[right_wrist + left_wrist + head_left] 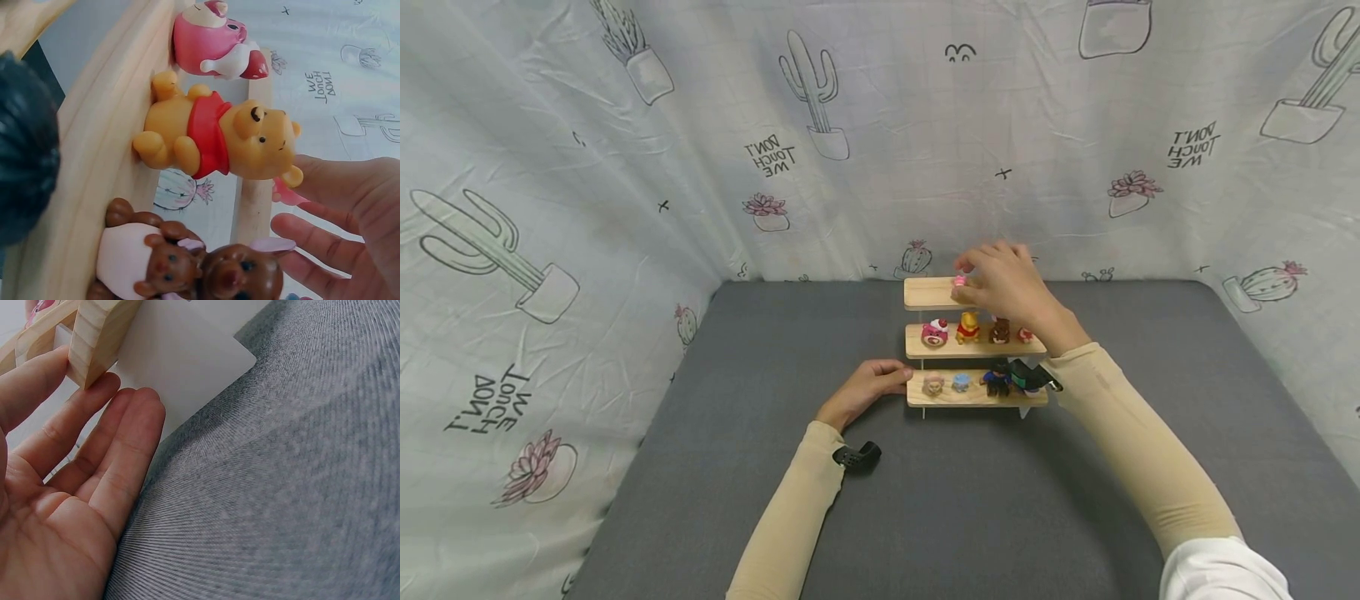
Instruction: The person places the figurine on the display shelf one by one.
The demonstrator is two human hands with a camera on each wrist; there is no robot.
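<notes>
A three-tier wooden display shelf [940, 352] stands on the table with small figurines on its boards. My left hand [868, 388] holds the left end of the bottom board [97, 347], thumb against the wood and a fingertip under it. At the top board [928, 293], my right hand [1009, 285] pinches a small pink figurine [959, 282], mostly hidden by the fingers. On the middle board are a pink bear [203, 40], a yellow bear in a red shirt [212, 134], a brown bear figurine [240, 272] and a small red-and-white figurine [1026, 335].
The bottom board carries a tan figurine [933, 383], a light blue one [961, 382] and a dark blue one [997, 381]. White side supports [181, 362] hold the boards. A cactus-print curtain [865, 125] hangs behind the grey table [962, 492].
</notes>
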